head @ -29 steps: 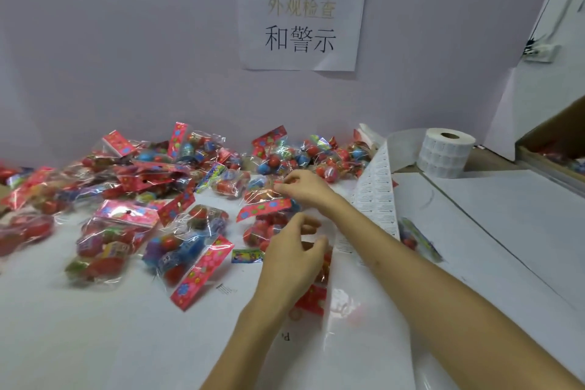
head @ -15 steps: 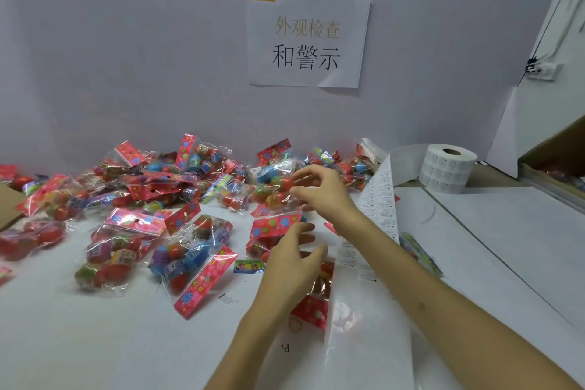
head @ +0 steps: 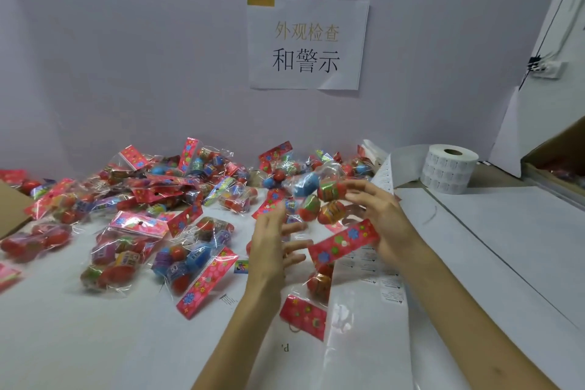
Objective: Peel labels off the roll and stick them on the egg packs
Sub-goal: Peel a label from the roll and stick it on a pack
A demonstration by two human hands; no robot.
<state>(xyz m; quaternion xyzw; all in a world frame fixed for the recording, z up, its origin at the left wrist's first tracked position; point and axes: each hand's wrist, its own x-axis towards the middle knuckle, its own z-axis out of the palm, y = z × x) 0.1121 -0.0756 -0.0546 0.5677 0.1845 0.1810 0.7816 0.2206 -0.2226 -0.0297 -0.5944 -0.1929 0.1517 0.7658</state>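
My right hand [head: 381,215] grips a clear egg pack [head: 319,199] with coloured eggs and a red flowered header card, lifted above the table in mid view. My left hand [head: 272,244] hovers just left of and below that pack, fingers spread and relaxed, holding nothing. A white label roll [head: 449,171] stands at the back right. Its backing strip [head: 373,294] with several small labels runs from the roll down under my right forearm toward the front edge. Another egg pack [head: 310,301] lies on the table beneath my hands.
Several egg packs [head: 142,215] are heaped across the left and back of the white table [head: 95,342]. A cardboard box [head: 557,165] sits at the right edge, another cardboard edge [head: 9,209] at far left. A paper sign [head: 307,41] hangs on the back wall.
My right hand has taken an egg pack from the pile and lifted it up and toward me. My left hand has risen toward it with the fingers spreading.
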